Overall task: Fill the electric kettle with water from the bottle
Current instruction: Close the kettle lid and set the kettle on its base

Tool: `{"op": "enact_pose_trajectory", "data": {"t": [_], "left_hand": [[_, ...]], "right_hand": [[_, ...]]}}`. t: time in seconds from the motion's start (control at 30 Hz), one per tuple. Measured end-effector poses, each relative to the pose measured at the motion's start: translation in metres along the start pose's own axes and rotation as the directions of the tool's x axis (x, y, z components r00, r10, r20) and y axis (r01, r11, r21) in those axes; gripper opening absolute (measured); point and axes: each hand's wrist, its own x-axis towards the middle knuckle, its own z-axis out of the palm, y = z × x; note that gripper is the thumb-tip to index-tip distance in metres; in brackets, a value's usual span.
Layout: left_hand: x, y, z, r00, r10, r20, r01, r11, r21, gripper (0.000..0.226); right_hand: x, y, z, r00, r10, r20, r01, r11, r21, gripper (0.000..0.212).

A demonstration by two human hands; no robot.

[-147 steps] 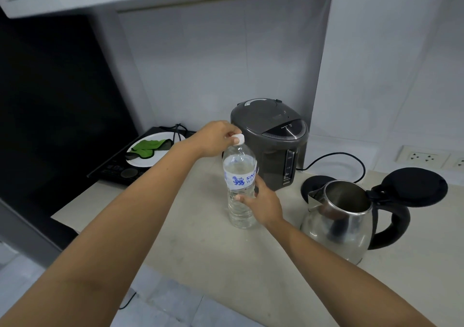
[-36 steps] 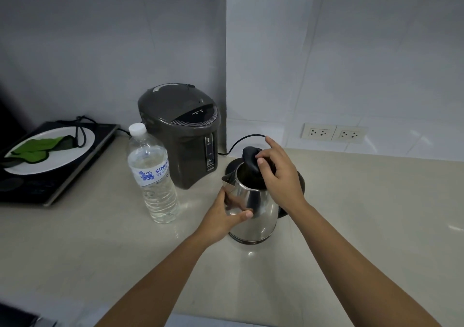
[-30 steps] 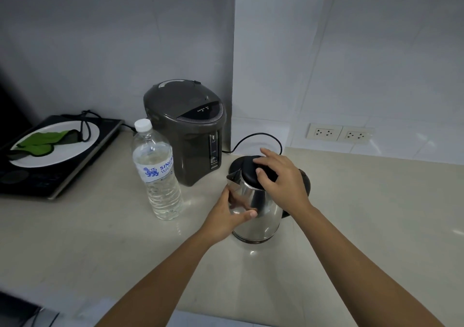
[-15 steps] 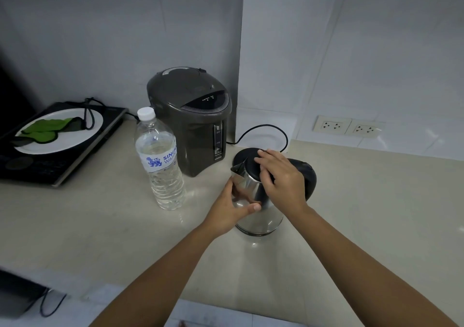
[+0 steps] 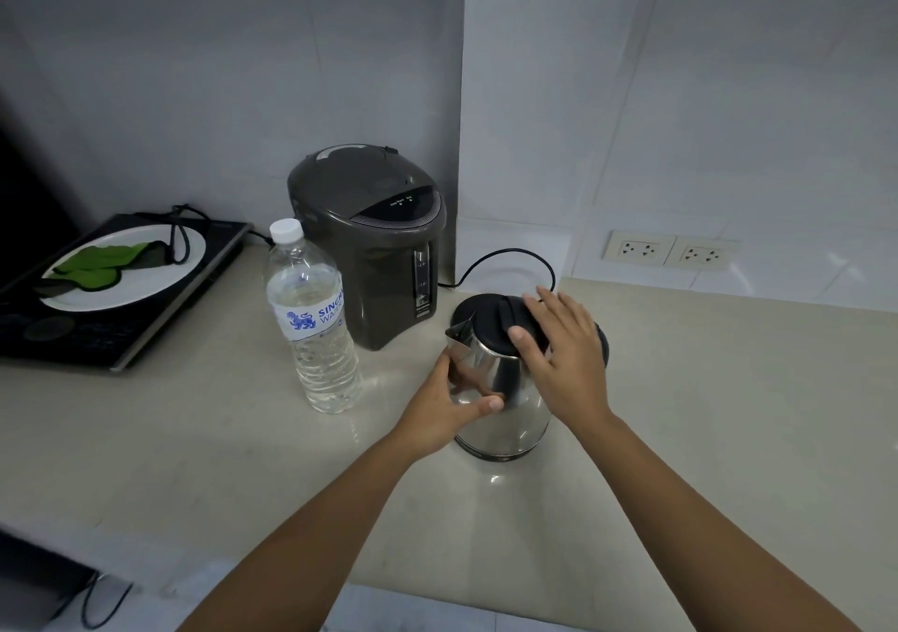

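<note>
A steel electric kettle (image 5: 505, 403) stands on the beige counter (image 5: 704, 413), its black lid (image 5: 486, 320) down and closed. My left hand (image 5: 449, 413) wraps the kettle's left side below the spout. Flat over the lid's right part lies my right hand (image 5: 566, 354), fingers spread; the handle is hidden under it. A clear water bottle (image 5: 316, 325) with a white cap and blue label stands upright to the kettle's left, capped and partly full, touched by neither hand.
A dark grey hot-water dispenser (image 5: 374, 243) stands behind the bottle and kettle, its black cord (image 5: 510, 255) looping behind the kettle. At far left an induction hob (image 5: 160, 311) carries a white plate (image 5: 146, 281) with green leaves. Two wall sockets (image 5: 670, 250) sit at right.
The kettle lid has gone from open to closed under my right hand, whose fingers now lie flatter. My left hand stays on the kettle's side. The bottle stands untouched with its cap on.
</note>
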Motion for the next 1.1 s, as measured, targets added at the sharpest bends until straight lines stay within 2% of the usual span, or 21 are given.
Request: {"op": "enact_pose_trajectory", "data": {"t": [0.17,0.33,0.5,0.77,0.93,1.1], "left_hand": [[0.005,-0.008,0.003,1.000,-0.019,-0.001,0.019,1.000,-0.005,0.072],[0.006,-0.010,0.003,1.000,-0.026,0.012,0.026,1.000,0.008,0.063],[0.004,-0.005,0.001,0.998,-0.011,0.057,0.012,1.000,-0.017,0.064],[0.015,-0.003,-0.003,1.000,0.021,0.022,-0.020,0.997,-0.069,0.058],[0.033,0.011,-0.012,0.997,0.071,-0.002,-0.071,0.993,-0.091,0.057],[0.069,0.038,-0.022,0.992,0.125,-0.014,-0.126,0.985,-0.122,0.054]], "right_hand": [[-0.018,0.033,-0.011,0.976,0.217,0.020,-0.217,0.960,0.177,0.056],[-0.033,0.053,-0.015,0.942,0.319,0.104,-0.336,0.887,0.316,0.064],[-0.037,0.056,-0.010,0.898,0.401,0.183,-0.437,0.759,0.482,0.082],[-0.029,0.048,-0.002,0.871,0.483,0.086,-0.457,0.733,0.503,0.084],[-0.005,0.044,-0.007,0.887,0.462,0.022,-0.417,0.779,0.468,0.098],[0.036,0.048,-0.010,0.896,0.444,-0.028,-0.378,0.794,0.476,0.097]]}}
